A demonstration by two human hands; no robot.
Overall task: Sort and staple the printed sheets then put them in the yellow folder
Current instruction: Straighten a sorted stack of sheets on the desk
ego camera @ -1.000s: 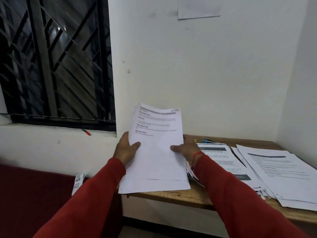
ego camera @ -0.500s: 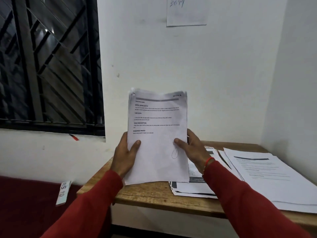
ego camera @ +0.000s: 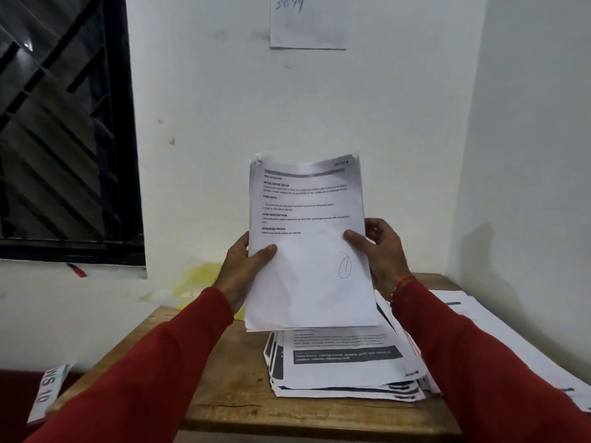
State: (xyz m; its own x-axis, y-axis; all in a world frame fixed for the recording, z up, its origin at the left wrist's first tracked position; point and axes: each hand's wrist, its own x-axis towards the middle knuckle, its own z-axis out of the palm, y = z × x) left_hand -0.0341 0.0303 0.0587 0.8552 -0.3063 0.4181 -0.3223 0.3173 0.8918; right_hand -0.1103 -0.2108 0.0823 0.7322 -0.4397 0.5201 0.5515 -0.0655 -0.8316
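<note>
I hold a bundle of printed sheets upright in front of me, above the wooden table. My left hand grips its left edge with the thumb on the front page. My right hand grips its right edge the same way. The top page has printed headings and a pen-drawn circled mark low on the right. A loose pile of printed sheets lies on the table under the bundle. A blurred yellow shape shows at the table's far left corner; I cannot tell whether it is the folder. No stapler is visible.
More printed sheets are spread along the table's right side by the white wall. A handwritten paper note is stuck on the wall above. A barred window is at the left, with a red pen on its sill.
Both hands have lifted the bundle from resting near the table's left edge to upright and higher, over the pile. My view has shifted left and down, showing more of the table.
</note>
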